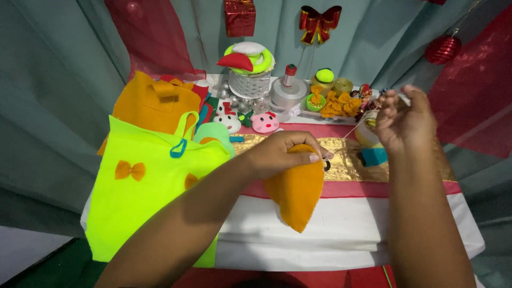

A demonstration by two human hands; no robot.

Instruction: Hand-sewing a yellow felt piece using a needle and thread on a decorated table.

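Your left hand (280, 154) pinches the soft, light orange felt piece (297, 192) at its twelve-o'clock edge while your right hand (404, 120), fingers closed, grips the thin thread (356, 126).

orange felt piece (298, 194) — neon-yellow bag (138, 197)

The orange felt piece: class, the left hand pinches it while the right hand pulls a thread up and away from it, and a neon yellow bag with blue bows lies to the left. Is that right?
Not quite. In the head view the bows on the neon yellow bag are orange, not blue. The rest holds: the left hand pinches the orange felt piece, and the right hand pulls the thread up and away.
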